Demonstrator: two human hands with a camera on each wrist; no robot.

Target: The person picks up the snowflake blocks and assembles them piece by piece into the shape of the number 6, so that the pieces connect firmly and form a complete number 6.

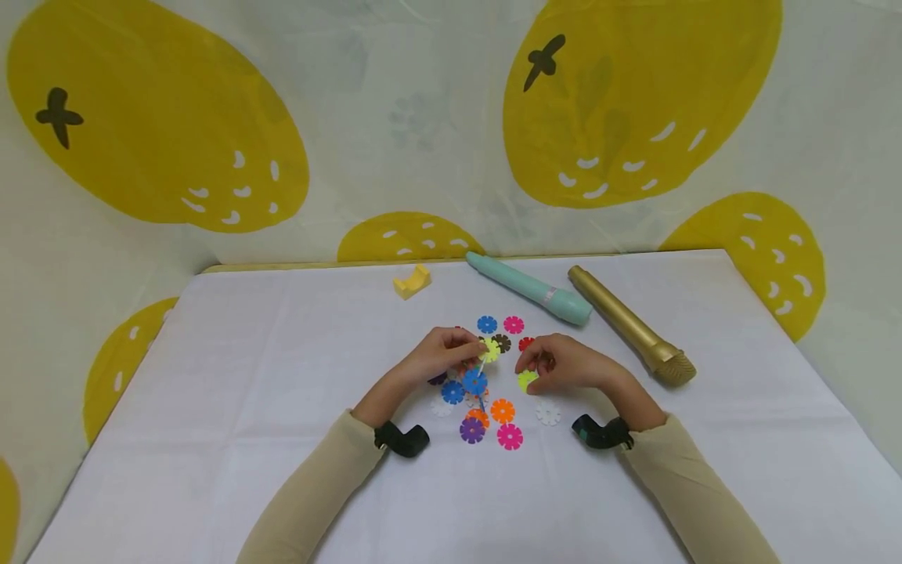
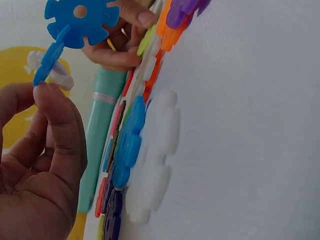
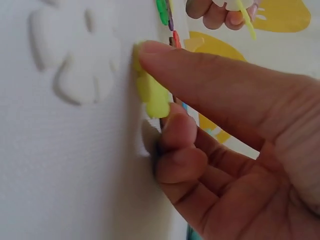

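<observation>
My left hand [image 1: 449, 350] pinches a small cluster of notched plastic snowflake discs between thumb and fingertips. In the left wrist view a blue disc [image 2: 62, 27] stands out from it, slotted into another blue disc seen edge-on. The head view shows a yellow-green disc [image 1: 491, 351] at the fingertips. My right hand [image 1: 567, 363] holds a separate yellow-green disc [image 3: 156, 97] between thumb and fingers, close over the white cloth. Beside it lies a white disc [image 3: 75, 50]. Loose discs in several colours spread below and between both hands, partly hidden by the left one.
Behind the discs lie a mint-green toy microphone [image 1: 524, 286] and a gold microphone [image 1: 630, 325]. A small yellow cradle-shaped block [image 1: 412, 282] sits near the table's back edge. Orange [image 1: 503, 410], pink [image 1: 510, 436] and purple [image 1: 472, 430] discs are nearest the front.
</observation>
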